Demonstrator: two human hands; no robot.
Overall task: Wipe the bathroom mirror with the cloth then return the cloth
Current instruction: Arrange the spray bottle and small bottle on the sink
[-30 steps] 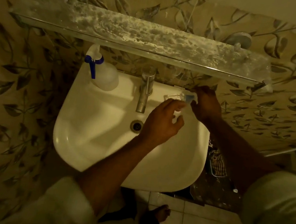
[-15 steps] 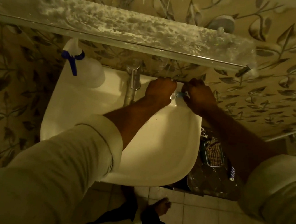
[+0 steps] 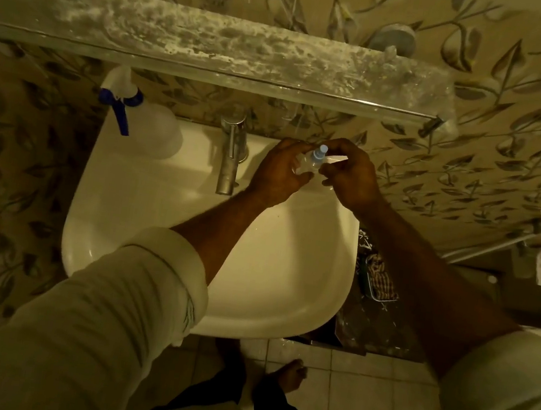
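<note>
Cloth point(image 3: 381, 281): 1, checked, bunched in a wire basket point(image 3: 370, 288) low to the right of the sink, touched by neither hand.
Small bottle point(image 3: 314, 160): 1, clear with a pale blue cap, held between both hands over the back right corner of the sink.
Left hand point(image 3: 278, 171): fingers curled around the bottle's body, partly closed.
Right hand point(image 3: 349, 174): fingers pinched near the bottle's cap end, partly closed.
Sink point(image 3: 143, 222): 1, white, dry-looking basin below the hands.
Tap point(image 3: 231, 155): 1, metal, at the back rim, just left of the left hand.
Spray bottle point(image 3: 142, 119): 1, white with blue trigger, upright on the sink's back left corner.
Shelf point(image 3: 214, 46): 1, glass, heavily stained, on the leaf-patterned wall above the sink.
Mirror: outside the view.
</note>
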